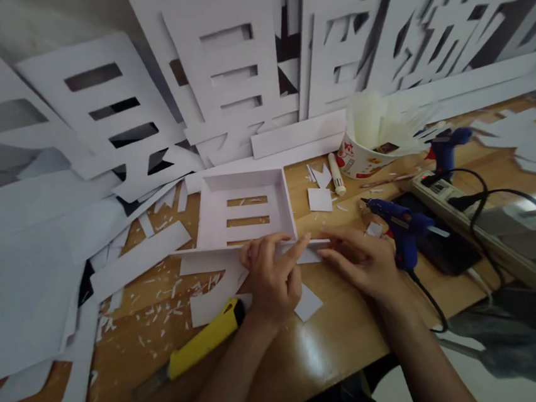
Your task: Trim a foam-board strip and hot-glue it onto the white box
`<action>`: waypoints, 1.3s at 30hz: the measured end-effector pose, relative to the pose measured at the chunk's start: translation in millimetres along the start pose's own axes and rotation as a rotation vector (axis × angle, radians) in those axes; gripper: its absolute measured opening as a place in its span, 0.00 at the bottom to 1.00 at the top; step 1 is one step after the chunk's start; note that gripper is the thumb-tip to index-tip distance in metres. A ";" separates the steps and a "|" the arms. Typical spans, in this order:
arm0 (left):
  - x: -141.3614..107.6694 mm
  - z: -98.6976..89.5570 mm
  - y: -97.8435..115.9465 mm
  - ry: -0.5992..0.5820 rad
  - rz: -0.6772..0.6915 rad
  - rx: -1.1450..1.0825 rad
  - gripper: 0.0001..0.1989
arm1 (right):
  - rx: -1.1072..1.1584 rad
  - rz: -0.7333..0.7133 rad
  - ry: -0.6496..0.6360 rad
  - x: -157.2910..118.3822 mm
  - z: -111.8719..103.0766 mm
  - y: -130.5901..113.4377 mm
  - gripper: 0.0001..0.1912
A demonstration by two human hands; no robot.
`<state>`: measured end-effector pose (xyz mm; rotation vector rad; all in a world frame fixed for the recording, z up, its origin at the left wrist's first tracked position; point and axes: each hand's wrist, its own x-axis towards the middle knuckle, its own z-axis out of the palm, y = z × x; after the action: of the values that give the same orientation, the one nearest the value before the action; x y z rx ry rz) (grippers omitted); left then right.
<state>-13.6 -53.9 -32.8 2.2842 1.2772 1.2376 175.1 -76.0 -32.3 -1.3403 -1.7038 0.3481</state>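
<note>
A shallow white foam-board box [289, 202] with slots cut through its base lies on the wooden table. Along its near side stands a long white strip [206, 252], its ends reaching past the box corners. My left hand [276, 282] is bent over the middle of this strip, fingers curled on it and the index finger pointing right. At the strip's right end, the thumb and fingers of my right hand [368, 261] close about its tip. Beneath my left wrist lies a yellow utility knife [205, 340].
To the right lie a blue glue gun [400, 220], a black phone [447, 247] and a power strip [499, 235] with cables. A paper tub [361, 157] holds glue sticks. White offcuts [141, 257] litter the left; cut-out boards [231, 65] lean behind.
</note>
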 end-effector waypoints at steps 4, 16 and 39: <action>-2.0 1.3 -1.6 0.026 -0.006 0.008 0.23 | -0.060 -0.010 0.109 -2.2 -0.2 1.0 0.10; -4.4 5.4 -3.9 0.000 -0.069 0.035 0.25 | -0.175 -0.120 -0.012 -0.4 8.2 9.0 0.11; -2.3 1.9 0.1 -0.086 -0.015 0.110 0.27 | -0.208 -0.136 -0.024 -6.1 9.9 17.9 0.09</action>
<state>-12.7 -55.5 -35.2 2.3711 1.3603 1.0773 178.4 -71.8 -52.9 -1.3627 -1.8810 0.1119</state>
